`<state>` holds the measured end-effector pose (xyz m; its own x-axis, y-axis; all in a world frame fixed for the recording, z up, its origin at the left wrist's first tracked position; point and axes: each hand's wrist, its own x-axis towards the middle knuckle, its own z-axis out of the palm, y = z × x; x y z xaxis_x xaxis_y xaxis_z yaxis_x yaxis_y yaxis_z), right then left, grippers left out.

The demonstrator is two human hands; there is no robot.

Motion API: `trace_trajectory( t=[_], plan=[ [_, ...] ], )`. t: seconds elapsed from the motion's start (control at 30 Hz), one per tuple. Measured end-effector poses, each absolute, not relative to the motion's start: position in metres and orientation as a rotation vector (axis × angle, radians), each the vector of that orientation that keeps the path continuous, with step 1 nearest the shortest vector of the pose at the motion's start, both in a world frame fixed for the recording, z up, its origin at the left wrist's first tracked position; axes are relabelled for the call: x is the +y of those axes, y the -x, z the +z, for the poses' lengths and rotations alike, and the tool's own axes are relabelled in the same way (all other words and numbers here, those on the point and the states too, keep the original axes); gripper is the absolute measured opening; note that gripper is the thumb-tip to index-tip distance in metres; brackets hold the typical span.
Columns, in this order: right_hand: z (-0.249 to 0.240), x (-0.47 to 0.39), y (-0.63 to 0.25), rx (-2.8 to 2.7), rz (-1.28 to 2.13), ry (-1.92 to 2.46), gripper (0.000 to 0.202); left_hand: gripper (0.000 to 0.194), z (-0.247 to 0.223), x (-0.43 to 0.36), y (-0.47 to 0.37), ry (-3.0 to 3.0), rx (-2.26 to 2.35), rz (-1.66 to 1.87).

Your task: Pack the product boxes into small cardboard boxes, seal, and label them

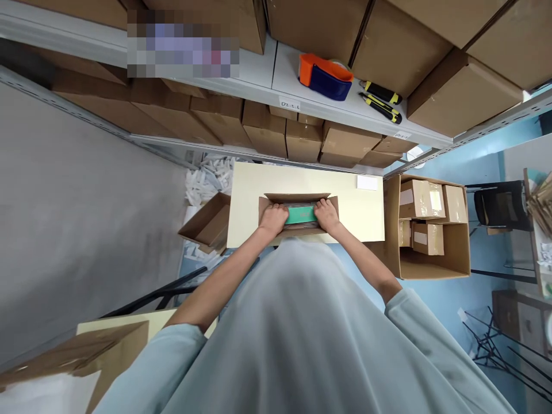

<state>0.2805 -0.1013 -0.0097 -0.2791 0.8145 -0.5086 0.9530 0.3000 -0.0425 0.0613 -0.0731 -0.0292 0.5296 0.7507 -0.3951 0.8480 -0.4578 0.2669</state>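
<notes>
On the pale yellow table (245,195) stands a cardboard box (297,197) with its flaps up. A flat green box (301,215) spans its opening, level or nearly so. My left hand (274,219) has its fingers curled over the green box's left end. At the right end, my right hand (326,215) grips it the same way. Clear wrapping shows around the green box inside the carton. My fingertips are partly hidden, and so is whatever lies beneath the green box.
A white label (366,183) lies on the table's right side. Right of the table, a large open carton (435,267) holds several taped parcels. On the shelf above are an orange-and-blue tape dispenser (325,77) and utility knives (382,100). An open box (207,221) sits at left.
</notes>
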Motion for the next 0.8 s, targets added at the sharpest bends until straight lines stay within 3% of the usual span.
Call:
trace_trajectory(
  t=[0.23, 0.33, 0.47, 0.8],
  plan=[
    [0.016, -0.159, -0.343, 2.262, -0.384, -2.265, 0.026, 0.045, -0.002, -0.109, -0.002, -2.242, 1.690, 0.185],
    [0.012, -0.176, -0.361, 2.186, -0.544, -2.459, 0.025, 0.042, 0.003, -0.126, 0.020, -2.051, 1.928, 0.229],
    [-0.006, -0.181, -0.360, 2.110, -0.792, -2.482, 0.026, 0.028, -0.003, -0.139, 0.020, -1.907, 1.989, 0.163],
    [0.010, -0.178, -0.347, 2.229, -0.960, -2.407, 0.031, 0.026, 0.016, -0.200, 0.017, -1.782, 2.153, 0.312]
  ],
)
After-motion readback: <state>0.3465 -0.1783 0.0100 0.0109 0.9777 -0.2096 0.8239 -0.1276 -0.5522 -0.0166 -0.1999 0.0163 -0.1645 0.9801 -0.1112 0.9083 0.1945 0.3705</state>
